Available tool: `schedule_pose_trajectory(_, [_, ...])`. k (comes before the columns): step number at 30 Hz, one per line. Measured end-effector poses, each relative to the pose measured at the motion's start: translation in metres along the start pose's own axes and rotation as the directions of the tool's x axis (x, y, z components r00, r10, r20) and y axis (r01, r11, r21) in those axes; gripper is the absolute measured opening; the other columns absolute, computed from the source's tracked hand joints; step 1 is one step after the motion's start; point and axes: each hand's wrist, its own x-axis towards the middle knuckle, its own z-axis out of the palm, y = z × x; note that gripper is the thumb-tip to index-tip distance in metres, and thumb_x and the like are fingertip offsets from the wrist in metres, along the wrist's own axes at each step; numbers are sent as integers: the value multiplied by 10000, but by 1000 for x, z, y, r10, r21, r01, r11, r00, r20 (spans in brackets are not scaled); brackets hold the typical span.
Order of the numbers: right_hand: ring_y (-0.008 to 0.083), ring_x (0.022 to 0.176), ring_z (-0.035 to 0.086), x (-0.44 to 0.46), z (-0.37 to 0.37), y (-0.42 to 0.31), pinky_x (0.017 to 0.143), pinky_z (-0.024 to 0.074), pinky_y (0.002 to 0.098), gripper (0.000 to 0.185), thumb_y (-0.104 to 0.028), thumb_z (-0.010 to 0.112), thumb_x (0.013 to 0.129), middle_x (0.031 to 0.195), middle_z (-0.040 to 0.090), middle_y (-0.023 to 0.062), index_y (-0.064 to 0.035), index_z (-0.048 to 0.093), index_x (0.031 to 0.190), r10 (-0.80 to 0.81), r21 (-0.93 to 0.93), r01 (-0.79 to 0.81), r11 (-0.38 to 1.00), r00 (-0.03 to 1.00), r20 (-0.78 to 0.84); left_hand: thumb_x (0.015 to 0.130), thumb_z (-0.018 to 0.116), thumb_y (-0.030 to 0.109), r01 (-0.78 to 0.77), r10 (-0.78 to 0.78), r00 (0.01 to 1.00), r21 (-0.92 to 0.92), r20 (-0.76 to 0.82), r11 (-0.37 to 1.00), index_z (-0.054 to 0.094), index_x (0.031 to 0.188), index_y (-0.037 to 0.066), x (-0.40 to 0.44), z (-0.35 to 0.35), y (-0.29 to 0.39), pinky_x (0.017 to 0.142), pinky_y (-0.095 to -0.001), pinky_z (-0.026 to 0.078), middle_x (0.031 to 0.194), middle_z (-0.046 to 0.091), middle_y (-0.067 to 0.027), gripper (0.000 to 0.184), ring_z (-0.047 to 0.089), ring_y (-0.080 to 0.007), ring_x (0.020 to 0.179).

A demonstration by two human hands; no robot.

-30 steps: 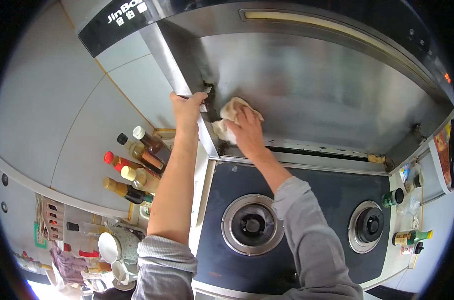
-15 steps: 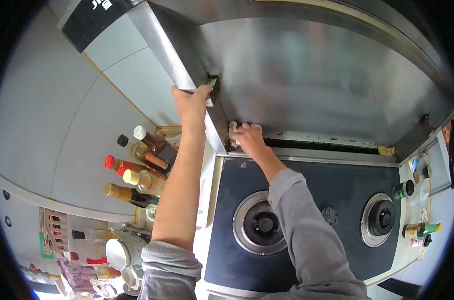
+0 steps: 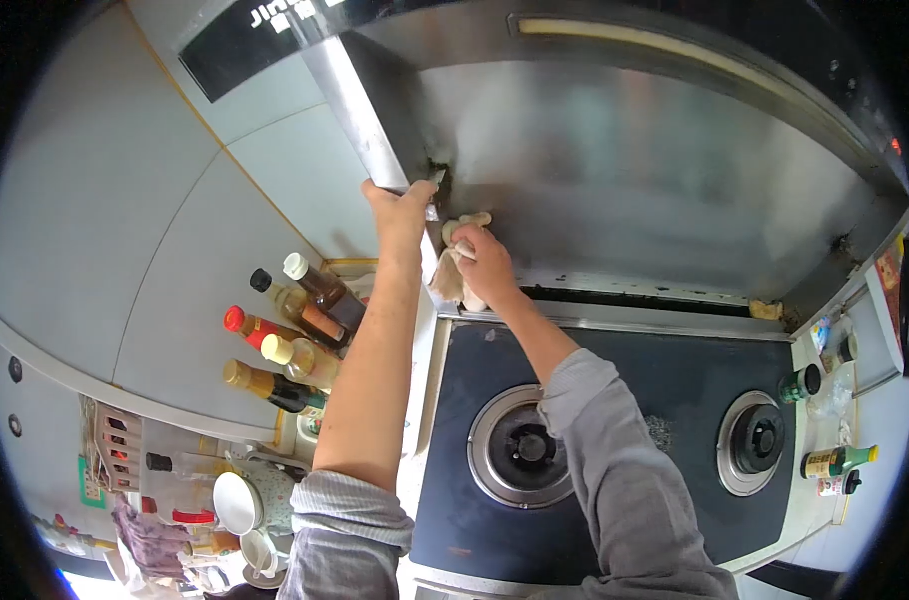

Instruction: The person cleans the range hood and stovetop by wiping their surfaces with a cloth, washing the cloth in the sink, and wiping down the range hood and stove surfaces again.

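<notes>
My right hand (image 3: pixel 487 262) is closed on a beige cleaning cloth (image 3: pixel 452 275), which bunches above the fingers and hangs below them. The cloth is at the lower left inner corner of the stainless steel range hood (image 3: pixel 625 180). Higher up, my left hand (image 3: pixel 400 212) grips the hood's left side edge, its thumb on the inner side and the other fingers mostly hidden behind. A small shiny metal piece (image 3: pixel 435 190) shows by that thumb; I cannot tell whether it belongs to the hood. Dark grime surrounds it.
Below lies a black gas cooktop (image 3: pixel 455 540) with two burners and a steel wool scrubber (image 3: pixel 659 432). Several sauce bottles (image 3: pixel 300 360) stand left of my left forearm. A yellowish sponge-like piece (image 3: pixel 766 310) sits in the hood's lower right corner. More bottles (image 3: pixel 840 462) are at the right.
My right hand has lifted and shifted slightly left with the cloth, which now hangs loose over the hood's corner. The left hand keeps its grip on the edge. The view has tilted slightly.
</notes>
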Motion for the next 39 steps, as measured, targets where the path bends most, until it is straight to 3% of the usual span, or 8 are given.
schedule_pose_trajectory(4, [340,915,613,12,-39,-29,807,492,397,341,19,608,751,1001,601,141,-144,584,1049,40,102,-14,995,966,-254,670,685,120,62,-61,998,86,-9,994,306,1161,-42,1,-5,3,788,-355,451,957,514,-151,641,531,-242,876])
schedule_pose_trajectory(8, [316,973,583,44,-67,-90,839,473,371,451,10,574,761,1080,570,136,-136,572,1187,-305,-376,252,892,948,-87,700,697,157,95,-99,994,76,51,993,316,1153,-10,4,-13,0,728,-346,498,969,525,-150,615,571,-224,825])
schedule_pose_trajectory(18, [302,1056,556,68,-87,-136,864,462,378,314,-39,573,743,1101,586,103,-183,693,995,-125,-463,260,848,945,302,664,684,109,20,-17,998,-55,61,998,303,1185,-110,2,-9,-3,814,-339,471,1070,509,-210,682,541,-255,956])
schedule_pose_trajectory(22, [268,1062,543,69,-82,-201,891,438,373,266,-101,635,711,1059,605,73,-171,700,959,-642,-604,585,541,751,153,752,741,177,-11,29,988,-120,152,993,351,1238,-88,-17,-22,-20,864,-325,452,1123,530,-184,677,541,-222,1006])
schedule_pose_trajectory(25, [238,1097,522,102,-58,-232,935,405,381,240,-135,630,708,1082,609,51,-134,694,939,-874,-657,739,150,409,261,786,735,222,23,1,988,-150,154,988,403,1251,-74,-37,-43,-98,900,-329,434,1141,550,-154,644,534,-210,1030])
schedule_pose_trajectory(28, [217,1137,502,125,-33,-212,952,384,394,221,-125,614,704,1096,611,40,-108,685,913,-872,-643,765,-38,289,395,809,702,240,250,-243,968,-214,57,944,446,1245,-39,-81,-64,-105,868,-333,444,1127,565,-140,578,542,-205,1018])
schedule_pose_trajectory(33, [198,1132,504,76,1,-126,915,417,358,198,-120,613,671,1071,609,26,-93,672,859,-822,-557,825,96,381,422,870,604,316,473,-484,875,-186,-17,861,497,1233,52,-130,-87,-93,624,-274,429,1013,600,-56,462,550,-127,862])
schedule_pose_trajectory(39, [184,988,511,49,9,-115,855,420,316,112,-152,574,683,931,582,-2,-112,668,728,-573,-453,891,-23,360,736,872,595,320,590,-609,793,-229,-20,775,519,1193,79,-166,-104,-90,620,-268,442,983,590,-29,408,555,-124,770])
